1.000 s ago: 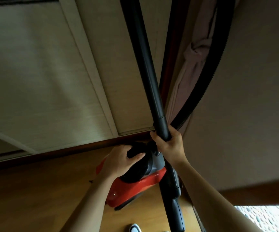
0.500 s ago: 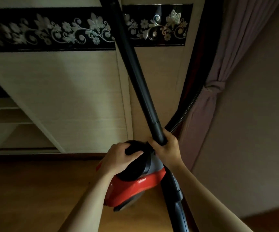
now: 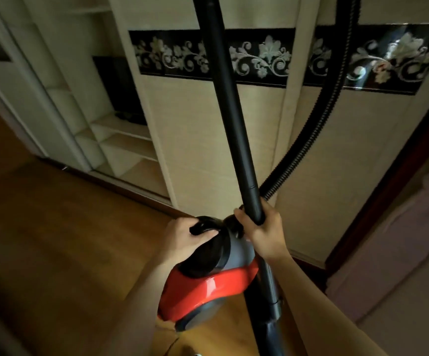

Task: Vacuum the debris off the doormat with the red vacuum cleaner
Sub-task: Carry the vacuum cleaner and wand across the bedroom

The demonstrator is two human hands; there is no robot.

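**A:** What does the head camera show you?

**B:** I see the shiny red plastic vacuum cleaner [image 3: 208,289]. It is round like a ball, with a grey and black top. It looks lifted off the brown wooden floor [image 3: 54,240]. My left hand [image 3: 185,237] is on top of it, with the fingers curled round the curved black handle [image 3: 203,226]. My right hand [image 3: 265,232] is just right of the vacuum. Its fingers are wrapped round the long smooth black tube [image 3: 231,111], which stands up tall.

**A:** And the hose?

**B:** The bumpy black hose [image 3: 318,129] loops up to the right of the vacuum. Behind the vacuum is a cream cupboard door [image 3: 208,150] with a black flower strip.

**A:** Where is the doormat?

**B:** I can't see it, or any crumbs.

**A:** What could go wrong?

**B:** I think the tall tube could bang the cupboard door if I swing round, because it is close. The hose could catch on something and tug the vacuum. The plastic looks slippery, so it might drop if my grip gets loose.
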